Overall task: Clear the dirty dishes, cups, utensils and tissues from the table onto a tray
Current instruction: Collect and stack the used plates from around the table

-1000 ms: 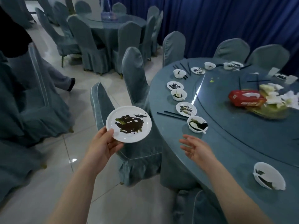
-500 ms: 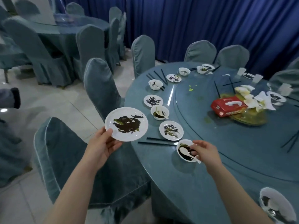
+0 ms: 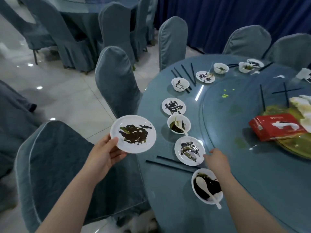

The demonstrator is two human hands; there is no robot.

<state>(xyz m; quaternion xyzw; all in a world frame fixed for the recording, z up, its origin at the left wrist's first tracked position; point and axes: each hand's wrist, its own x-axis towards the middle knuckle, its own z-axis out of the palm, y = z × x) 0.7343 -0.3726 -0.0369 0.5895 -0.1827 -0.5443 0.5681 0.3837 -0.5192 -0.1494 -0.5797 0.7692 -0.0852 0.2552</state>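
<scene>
My left hand [image 3: 104, 153] holds a white plate smeared with dark sauce [image 3: 133, 133] by its near rim, off the table's left edge above a chair. My right hand [image 3: 217, 160] stretches over the round blue table [image 3: 252, 190], fingertips at the right rim of a second dirty plate [image 3: 189, 151] that lies flat on the cloth. Below that wrist sits a bowl of dark sauce with a white spoon [image 3: 207, 186]. Black chopsticks [image 3: 170, 163] lie between the plate and the table edge. No tray is in view.
More dirty bowls [image 3: 178, 123] and plates [image 3: 173, 106] run along the rim toward the back, with chopsticks [image 3: 186, 75]. A red tissue box [image 3: 276, 126], crumpled tissues [image 3: 301, 105] and a yellow dish [image 3: 296, 148] sit on the glass turntable. Covered chairs [image 3: 116, 81] crowd the left side.
My right hand has left the bowl with the spoon and moved forward to the rim of the plate beyond the chopsticks. The left hand still holds its plate; I have stepped closer.
</scene>
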